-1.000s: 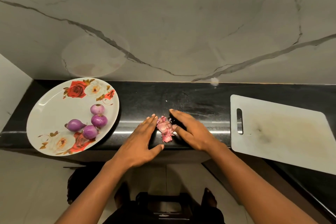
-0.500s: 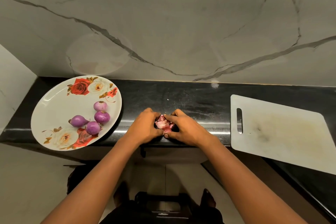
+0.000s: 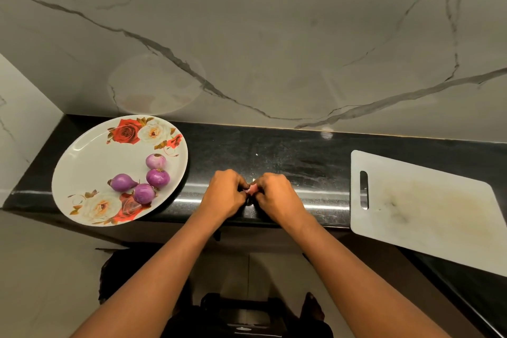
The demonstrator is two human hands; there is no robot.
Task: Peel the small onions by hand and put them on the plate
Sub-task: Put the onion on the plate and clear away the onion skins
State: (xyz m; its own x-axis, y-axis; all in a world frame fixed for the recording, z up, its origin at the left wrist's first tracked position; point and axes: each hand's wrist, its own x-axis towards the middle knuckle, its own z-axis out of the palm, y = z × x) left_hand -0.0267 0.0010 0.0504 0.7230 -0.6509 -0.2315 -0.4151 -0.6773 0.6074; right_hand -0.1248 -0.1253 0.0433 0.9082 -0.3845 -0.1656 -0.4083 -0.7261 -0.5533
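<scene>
A white plate [image 3: 90, 170] with rose prints lies at the left end of the black counter. Several peeled purple onions [image 3: 157, 177] rest on its right half. At the counter's front edge my left hand [image 3: 223, 195] and my right hand [image 3: 277, 197] are pressed together, fingers curled round a clump of pink onion peels [image 3: 253, 189]. Only a small pink bit of the peels shows between the fingertips; the rest is hidden inside the hands.
A white cutting board [image 3: 428, 211] with a handle slot lies on the counter at the right. The black counter [image 3: 288, 156] is narrow, backed by a marble wall. The floor and my feet show below its front edge.
My hands were flat on either side of the scattered peels. They have swept together and curled round the peels, gathering them into one clump. The plate and onions have not moved.
</scene>
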